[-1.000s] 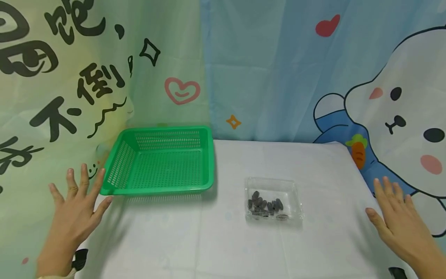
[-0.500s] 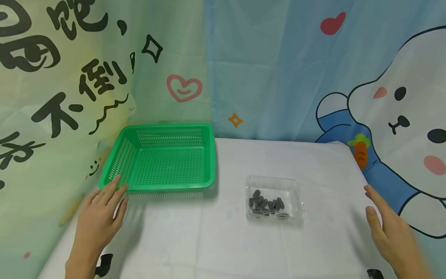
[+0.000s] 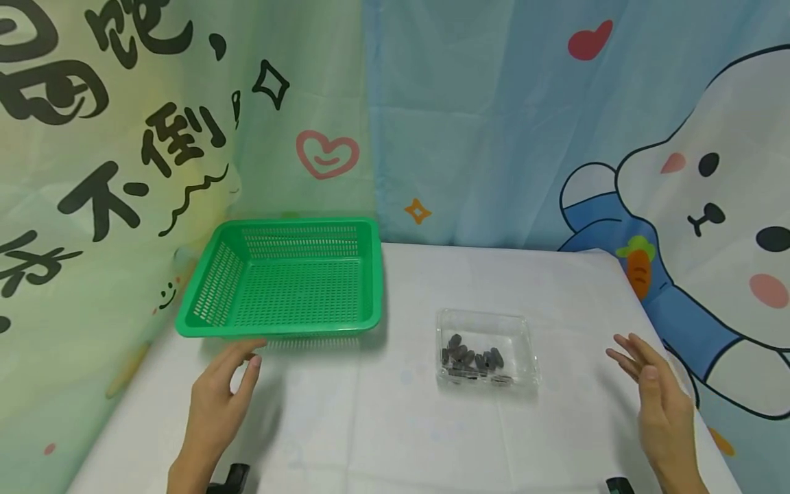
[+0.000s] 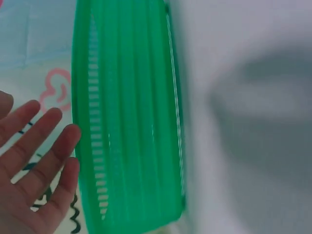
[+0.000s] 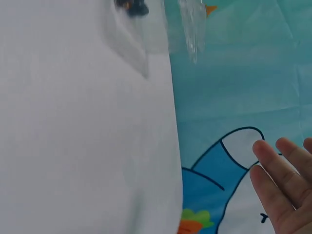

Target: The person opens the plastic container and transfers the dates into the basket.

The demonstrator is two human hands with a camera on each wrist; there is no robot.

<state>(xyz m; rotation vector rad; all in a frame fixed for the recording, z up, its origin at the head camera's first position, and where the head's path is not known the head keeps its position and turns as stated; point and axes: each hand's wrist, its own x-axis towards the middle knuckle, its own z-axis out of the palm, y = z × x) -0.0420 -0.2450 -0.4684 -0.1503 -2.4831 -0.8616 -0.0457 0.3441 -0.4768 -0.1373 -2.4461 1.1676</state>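
Green basket (image 3: 278, 331) rim near loose left hand (image 3: 217, 401) | plastic box (image 3: 516, 339) apart from basket and relaxed right hand (image 3: 665, 408)

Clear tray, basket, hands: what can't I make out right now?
Dark pieces: head view, too small and bunched to count.
Clear tray: right wrist view, cut off by top edge, blurred.
Green basket: left wrist view, inside hidden by its outer wall.
Left hand: left wrist view, cut by left edge.
Right hand: right wrist view, cut by right edge.

Left hand (image 3: 217, 400) nearer right hand (image 3: 665, 409)
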